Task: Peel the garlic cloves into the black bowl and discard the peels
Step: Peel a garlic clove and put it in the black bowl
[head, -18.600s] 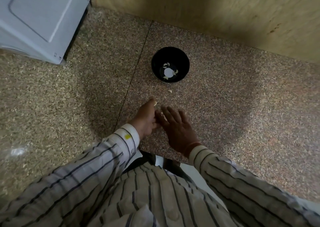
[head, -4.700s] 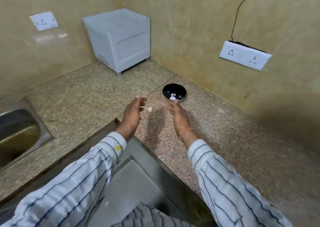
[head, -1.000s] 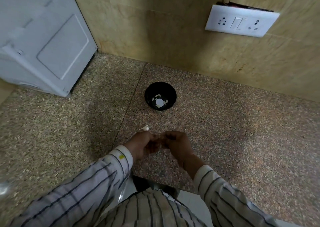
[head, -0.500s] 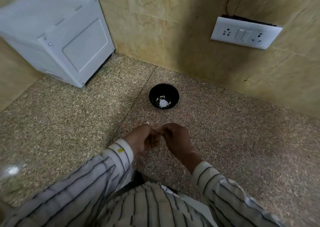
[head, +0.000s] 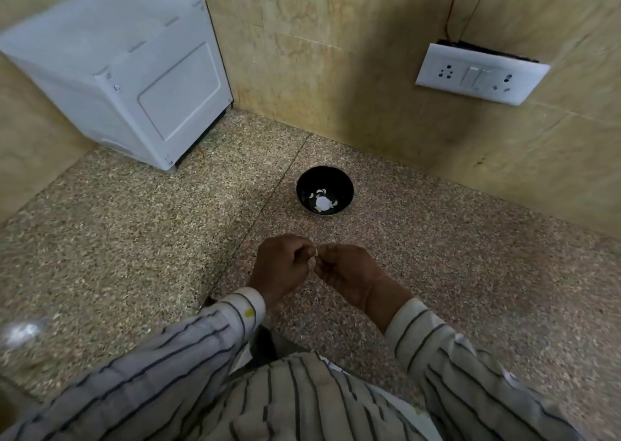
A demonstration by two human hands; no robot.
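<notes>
A small black bowl [head: 341, 185] stands on the speckled granite counter [head: 141, 239] near the back wall; several pale peeled garlic cloves [head: 322, 202] lie in its bottom. My left hand [head: 280, 267] and my right hand [head: 349, 271] meet just in front of the bowl, above the counter. Their curled fingertips pinch a small white garlic clove [head: 313, 258] between them; only a sliver of it shows.
A white box-shaped appliance [head: 127, 71] stands in the back left corner. A white socket plate [head: 480, 74] hangs on the tiled wall at the right, with a wire running up from it. The counter's front edge lies under my striped sleeves.
Both hands stay together on the clove with little movement. The view has tilted up a bit, showing more wall. The loose white bit beside my left hand one second ago is out of sight.
</notes>
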